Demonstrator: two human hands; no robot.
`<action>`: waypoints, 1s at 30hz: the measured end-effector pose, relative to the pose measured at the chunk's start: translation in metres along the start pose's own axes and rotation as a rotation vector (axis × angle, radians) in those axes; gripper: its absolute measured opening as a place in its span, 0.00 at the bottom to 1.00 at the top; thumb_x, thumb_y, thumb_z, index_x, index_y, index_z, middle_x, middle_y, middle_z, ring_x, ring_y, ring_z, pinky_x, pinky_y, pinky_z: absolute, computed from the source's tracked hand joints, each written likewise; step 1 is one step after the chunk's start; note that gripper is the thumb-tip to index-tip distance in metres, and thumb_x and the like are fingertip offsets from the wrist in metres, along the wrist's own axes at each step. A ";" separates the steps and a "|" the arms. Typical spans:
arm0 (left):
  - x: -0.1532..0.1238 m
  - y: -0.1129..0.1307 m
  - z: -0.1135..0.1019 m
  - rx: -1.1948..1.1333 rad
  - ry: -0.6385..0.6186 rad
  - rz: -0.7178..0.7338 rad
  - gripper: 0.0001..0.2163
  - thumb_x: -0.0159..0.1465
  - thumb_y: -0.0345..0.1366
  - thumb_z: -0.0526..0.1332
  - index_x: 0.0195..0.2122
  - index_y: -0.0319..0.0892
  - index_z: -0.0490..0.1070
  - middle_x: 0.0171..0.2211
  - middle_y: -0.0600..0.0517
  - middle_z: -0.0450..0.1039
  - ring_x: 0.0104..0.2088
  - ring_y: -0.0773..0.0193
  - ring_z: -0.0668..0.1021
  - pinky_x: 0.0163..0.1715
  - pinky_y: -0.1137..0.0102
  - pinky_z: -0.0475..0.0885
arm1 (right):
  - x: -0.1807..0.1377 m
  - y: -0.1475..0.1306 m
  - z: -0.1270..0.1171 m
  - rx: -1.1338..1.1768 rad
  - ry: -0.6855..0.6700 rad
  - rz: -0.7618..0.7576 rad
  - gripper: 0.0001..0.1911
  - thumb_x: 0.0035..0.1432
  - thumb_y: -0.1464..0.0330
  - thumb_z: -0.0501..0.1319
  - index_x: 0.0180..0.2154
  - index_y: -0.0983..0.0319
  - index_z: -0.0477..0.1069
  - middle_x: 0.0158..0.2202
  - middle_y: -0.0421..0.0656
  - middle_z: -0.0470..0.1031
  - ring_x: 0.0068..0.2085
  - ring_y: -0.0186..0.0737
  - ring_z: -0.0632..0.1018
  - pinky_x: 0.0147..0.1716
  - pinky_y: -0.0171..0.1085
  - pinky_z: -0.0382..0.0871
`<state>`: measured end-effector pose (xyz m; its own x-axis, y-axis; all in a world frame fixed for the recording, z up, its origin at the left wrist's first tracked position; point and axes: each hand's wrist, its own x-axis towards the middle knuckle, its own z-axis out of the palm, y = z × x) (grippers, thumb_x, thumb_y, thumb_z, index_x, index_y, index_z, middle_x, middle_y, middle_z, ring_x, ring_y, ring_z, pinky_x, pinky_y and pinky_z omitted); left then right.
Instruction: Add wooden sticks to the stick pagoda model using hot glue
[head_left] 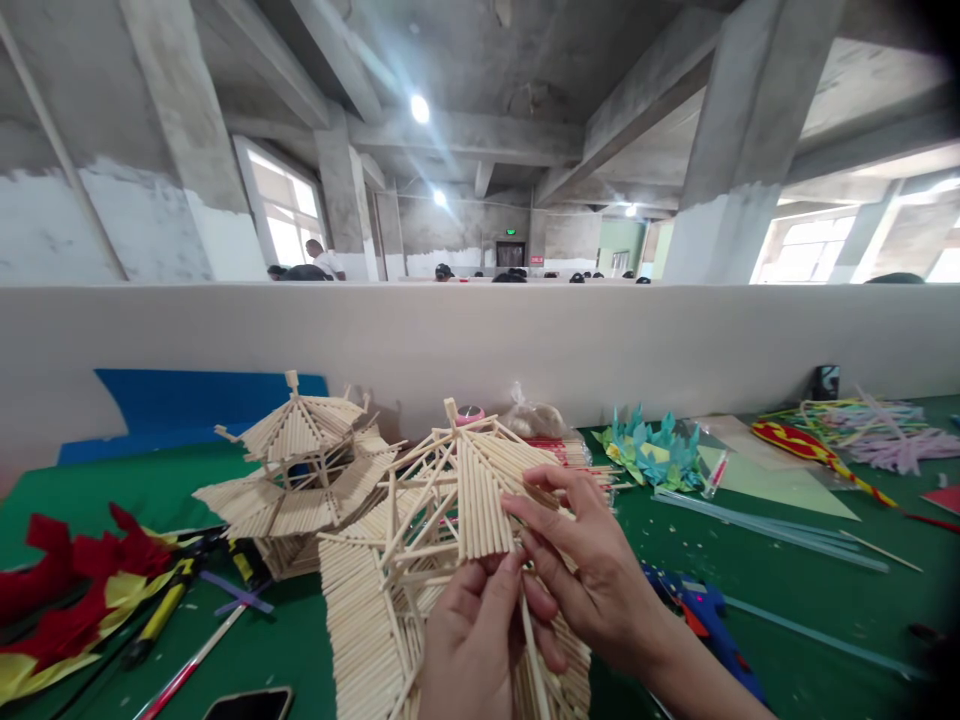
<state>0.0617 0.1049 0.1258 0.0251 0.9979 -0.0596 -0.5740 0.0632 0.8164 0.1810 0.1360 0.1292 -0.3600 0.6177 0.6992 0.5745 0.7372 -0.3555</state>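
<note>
A pavilion model (480, 500) built from thin wooden sticks stands in front of me. One panel of its upper roof is covered with sticks laid side by side; bare frame shows to its left. My left hand (472, 630) pinches at the lower edge of this panel, thumb against forefinger. From the right, my right hand (592, 550) presses its bent fingertips on the panel's right edge. Whether a loose stick lies between the fingers is hidden. Behind to the left stands a second stick pavilion (300, 470) with a fully covered top roof.
A blue glue gun (705, 630) lies right of my forearm, near clear glue sticks (772, 525). A phone (249, 704) is at the front. Red and yellow fabric (82, 590) lies left, a teal paper flower (652, 445) back right. A white partition (480, 340) runs behind.
</note>
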 end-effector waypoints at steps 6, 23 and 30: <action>0.003 -0.002 -0.002 -0.007 0.011 0.001 0.08 0.53 0.33 0.65 0.19 0.39 0.70 0.15 0.55 0.73 0.13 0.71 0.73 0.17 0.77 0.69 | 0.002 0.000 0.000 0.010 0.008 -0.005 0.17 0.59 0.72 0.52 0.50 0.57 0.65 0.50 0.45 0.56 0.51 0.43 0.62 0.48 0.45 0.61; -0.003 0.001 0.004 0.009 0.078 0.049 0.08 0.52 0.33 0.64 0.20 0.37 0.69 0.14 0.54 0.73 0.10 0.72 0.71 0.14 0.78 0.64 | -0.003 0.005 0.000 0.075 0.119 0.038 0.16 0.59 0.72 0.51 0.50 0.58 0.64 0.49 0.46 0.58 0.50 0.43 0.64 0.47 0.43 0.63; -0.004 0.002 0.005 0.016 0.074 0.045 0.07 0.52 0.32 0.64 0.20 0.38 0.68 0.14 0.55 0.73 0.11 0.72 0.71 0.14 0.78 0.65 | -0.005 0.004 -0.002 0.092 0.112 0.054 0.16 0.60 0.72 0.51 0.49 0.60 0.64 0.49 0.47 0.58 0.51 0.42 0.63 0.48 0.42 0.61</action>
<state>0.0645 0.1009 0.1300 -0.0612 0.9960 -0.0647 -0.5597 0.0194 0.8285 0.1870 0.1352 0.1257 -0.2437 0.6264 0.7404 0.5189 0.7292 -0.4461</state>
